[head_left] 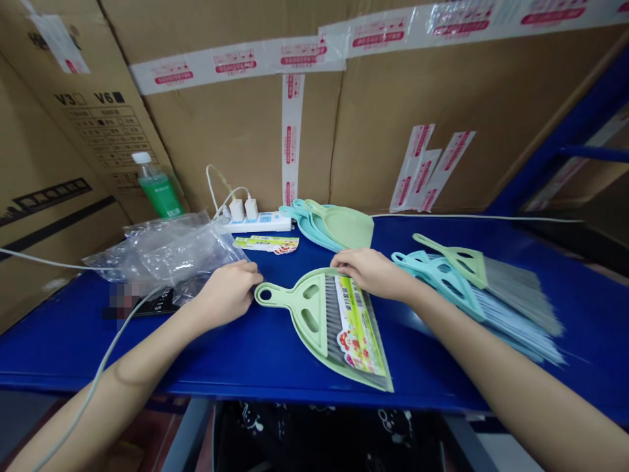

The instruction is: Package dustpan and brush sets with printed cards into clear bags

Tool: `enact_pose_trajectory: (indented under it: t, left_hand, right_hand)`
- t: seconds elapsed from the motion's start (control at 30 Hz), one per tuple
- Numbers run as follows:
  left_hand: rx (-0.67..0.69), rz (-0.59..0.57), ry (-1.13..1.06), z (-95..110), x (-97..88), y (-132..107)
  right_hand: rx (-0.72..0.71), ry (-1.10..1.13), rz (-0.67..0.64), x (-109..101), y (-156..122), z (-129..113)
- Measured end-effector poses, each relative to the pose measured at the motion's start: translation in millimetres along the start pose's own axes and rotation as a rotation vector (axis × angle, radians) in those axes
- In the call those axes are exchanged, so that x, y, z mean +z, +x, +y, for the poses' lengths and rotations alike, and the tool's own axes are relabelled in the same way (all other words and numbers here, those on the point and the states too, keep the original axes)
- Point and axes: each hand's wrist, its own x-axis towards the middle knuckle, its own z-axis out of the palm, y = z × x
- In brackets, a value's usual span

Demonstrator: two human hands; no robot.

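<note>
A pale green dustpan (302, 331) lies on the table in front of me, its handle pointing left. A matching hand brush (317, 308) with grey bristles is nested in it, with a printed card label (361, 324) over the bristles. My right hand (361, 267) grips the set's far edge, fingers bent beside the label's upper end. My left hand (230, 292) is closed at the handle's end, by the right edge of a clear plastic bag (167, 246). What its fingertips pinch is hidden.
Stacked dustpans (351, 226) lie at the back, beside a loose card label (268, 244) and a power strip (268, 221). Several brushes (457, 285) lie right, near my forearm. A green bottle (160, 190) stands back left; a white cable (115, 357) crosses my left arm. Cardboard (236, 131) walls the back.
</note>
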Motion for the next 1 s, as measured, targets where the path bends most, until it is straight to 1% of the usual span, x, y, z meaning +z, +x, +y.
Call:
enact_pose_trajectory:
  t: [0.07, 0.13, 0.2, 0.27, 0.37, 0.57, 0.63, 0.7, 0.77, 0.83, 0.9, 1.0]
  left_hand:
    - [0.070, -0.016, -0.058, -1.8, -2.6, -1.6]
    - [0.167, -0.031, -0.124, -2.9, -5.4, -3.0]
    - [0.250, -0.050, -0.186, -3.2, -7.3, -4.1]
    - [0.305, -0.075, -0.247, -3.2, -8.1, -4.8]
    - [0.352, -0.109, -0.301, -4.0, -7.9, -6.2]
    - [0.380, -0.158, -0.318, -8.2, -10.9, -11.5]
    - [0.364, -0.173, -0.351, -9.3, -11.0, -11.8]
    - [0.317, -0.182, -0.369, -10.3, -8.6, -10.4]
    - [0.267, -0.161, -0.359, -11.0, -4.0, -8.0]
    - [0.248, -0.126, -0.337, -10.9, 0.9, -5.6]
    - [0.263, -0.110, -0.320, -10.4, 4.0, -4.3]
    - [0.310, -0.100, -0.290, -9.8, 3.1, -4.2]
  right_hand:
    - [-0.002, 0.000, 0.020, -2.8, -1.3, 2.4]
    - [-0.008, -0.003, 0.036, -5.5, -2.6, 4.1]
    - [-0.004, -0.004, 0.027, -8.2, -3.6, 4.5]
    - [0.009, 0.003, 0.002, -10.6, -4.4, 3.9]
    - [0.017, 0.028, -0.028, -13.9, -5.0, 2.8]
    - [0.013, 0.055, 0.001, -16.5, -5.2, 4.2]
    - [0.011, 0.068, 0.019, -16.3, -5.1, 5.4]
    - [0.013, 0.076, 0.033, -16.0, -5.0, 6.5]
    - [0.024, 0.077, 0.044, -15.8, -4.7, 7.1]
    - [0.051, 0.074, 0.046, -15.6, -4.1, 7.1]
    - [0.090, 0.073, 0.045, -15.3, -3.5, 6.6]
    - [0.140, 0.072, 0.053, -14.4, -2.6, 5.5]
